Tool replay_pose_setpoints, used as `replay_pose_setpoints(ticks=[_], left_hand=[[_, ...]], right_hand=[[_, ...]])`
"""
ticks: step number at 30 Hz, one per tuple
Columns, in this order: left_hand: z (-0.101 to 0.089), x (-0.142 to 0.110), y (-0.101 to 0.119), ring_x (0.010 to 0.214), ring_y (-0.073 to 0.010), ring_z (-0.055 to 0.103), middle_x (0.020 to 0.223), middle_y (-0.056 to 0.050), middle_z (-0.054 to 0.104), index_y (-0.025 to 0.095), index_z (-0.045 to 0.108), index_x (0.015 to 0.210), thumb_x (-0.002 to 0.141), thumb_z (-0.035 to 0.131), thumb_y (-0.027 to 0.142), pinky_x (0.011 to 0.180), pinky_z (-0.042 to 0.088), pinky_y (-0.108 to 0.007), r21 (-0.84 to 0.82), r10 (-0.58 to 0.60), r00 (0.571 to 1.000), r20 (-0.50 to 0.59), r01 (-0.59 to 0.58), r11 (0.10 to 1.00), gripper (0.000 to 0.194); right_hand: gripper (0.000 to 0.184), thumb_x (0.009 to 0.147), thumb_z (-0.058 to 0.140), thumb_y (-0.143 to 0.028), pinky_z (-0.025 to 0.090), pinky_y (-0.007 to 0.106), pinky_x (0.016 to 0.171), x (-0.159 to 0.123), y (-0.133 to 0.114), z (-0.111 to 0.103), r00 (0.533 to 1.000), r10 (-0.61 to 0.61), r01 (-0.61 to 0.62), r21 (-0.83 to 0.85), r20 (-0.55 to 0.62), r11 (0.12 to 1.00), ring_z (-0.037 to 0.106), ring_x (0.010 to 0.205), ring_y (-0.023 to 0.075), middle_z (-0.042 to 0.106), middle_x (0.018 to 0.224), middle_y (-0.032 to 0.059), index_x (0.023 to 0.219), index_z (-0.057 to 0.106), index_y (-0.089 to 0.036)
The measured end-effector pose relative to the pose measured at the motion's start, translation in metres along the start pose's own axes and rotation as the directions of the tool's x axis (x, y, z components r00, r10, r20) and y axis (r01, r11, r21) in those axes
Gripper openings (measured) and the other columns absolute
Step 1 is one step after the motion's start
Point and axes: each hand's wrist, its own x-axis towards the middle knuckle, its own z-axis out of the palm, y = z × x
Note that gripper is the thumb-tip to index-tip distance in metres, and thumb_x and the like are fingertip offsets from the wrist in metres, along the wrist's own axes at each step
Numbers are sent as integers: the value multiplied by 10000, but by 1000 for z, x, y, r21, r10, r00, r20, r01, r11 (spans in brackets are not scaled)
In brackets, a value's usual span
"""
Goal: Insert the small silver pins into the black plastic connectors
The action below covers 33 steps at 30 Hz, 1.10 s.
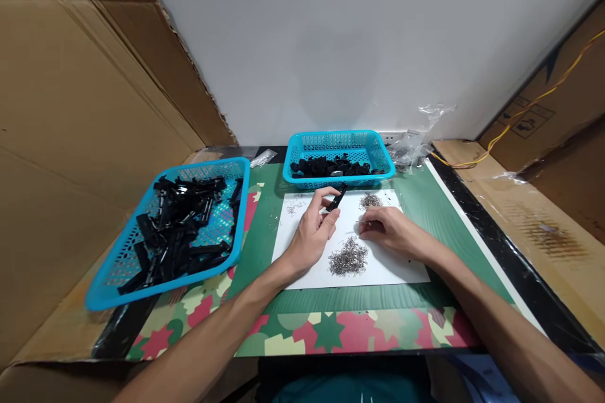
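Observation:
Between the thumb and fingers of my left hand is a small black plastic part, held tilted above a white sheet. My right hand is pinched just to the right of it, with a thin metal pin poking out from the fingertips. Below and between the hands lies a heap of tiny metal pins. Behind my right hand sits a smaller pile of metal bits. A few pale thin pieces are scattered at the sheet's far left corner.
A blue basket with long black plastic parts stands at left. Another blue basket at the back holds small black pieces. Clear plastic bags lie beside it. Cardboard walls flank the table; a yellow cable hangs at right.

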Motion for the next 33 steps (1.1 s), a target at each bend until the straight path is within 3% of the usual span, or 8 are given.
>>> replay_pose_setpoints(ticks=[5, 8, 15, 20, 26, 29, 33], left_hand=[[-1, -2, 3, 571, -62, 419, 967, 7, 550, 234, 603, 1173, 1080, 519, 427, 542, 331, -239, 69, 11, 999, 31, -13, 998, 230], [-1, -2, 7, 695, -105, 491, 990, -18, 575, 202, 698, 1071, 1075, 529, 375, 645, 395, -265, 163, 49, 995, 83, -62, 985, 242], [1, -1, 8, 800, -150, 534, 979, -27, 587, 199, 747, 1087, 1045, 560, 304, 727, 415, -305, 230, 69, 994, 89, -88, 969, 219], [2, -3, 9, 780, -147, 524, 973, -25, 582, 199, 748, 1091, 1039, 565, 289, 713, 402, -306, 222, 71, 994, 82, -87, 971, 210], [3, -4, 12, 744, -136, 495, 968, -19, 576, 197, 753, 1100, 1038, 572, 277, 709, 394, -301, 238, 64, 993, 96, -85, 968, 207], [2, -3, 14, 772, -141, 510, 996, -29, 601, 192, 757, 1087, 1031, 605, 311, 727, 401, -297, 215, 70, 993, 98, -90, 972, 201], [1, -3, 17, 813, -161, 543, 950, -34, 616, 190, 777, 1058, 985, 698, 437, 715, 399, -287, 67, 79, 984, 157, -90, 994, 269]], right_hand=[[171, 978, 611, -107, 438, 288, 755, -3, 2, -3, 999, -38, 39, -29, 13, 999, 634, 807, 163, 694, 887, 27, 850, 695, -184], [144, 1005, 603, -145, 439, 291, 755, -5, 5, -4, 999, -47, 47, -18, 12, 999, 627, 821, 166, 691, 913, 32, 889, 679, -183], [95, 1014, 641, -228, 444, 303, 732, -8, 13, -8, 999, -17, 16, -12, -48, 1000, 631, 824, 176, 707, 945, 38, 970, 717, -192], [62, 968, 713, -207, 473, 308, 748, -7, 11, -5, 1000, -1, 1, -10, -14, 1000, 647, 819, 170, 684, 945, 34, 988, 772, -210], [106, 992, 665, -171, 452, 312, 731, -7, 8, -4, 1000, -26, 27, -32, 8, 999, 624, 799, 164, 663, 936, 32, 940, 751, -207], [110, 1013, 661, -236, 431, 312, 698, -9, 6, -6, 997, -74, 76, 56, -30, 996, 591, 775, 162, 666, 924, 29, 933, 733, -214], [97, 982, 732, -316, 460, 338, 739, -11, -1, -5, 968, -162, 215, 301, -192, 929, 614, 841, 188, 692, 924, 38, 943, 760, -231]])
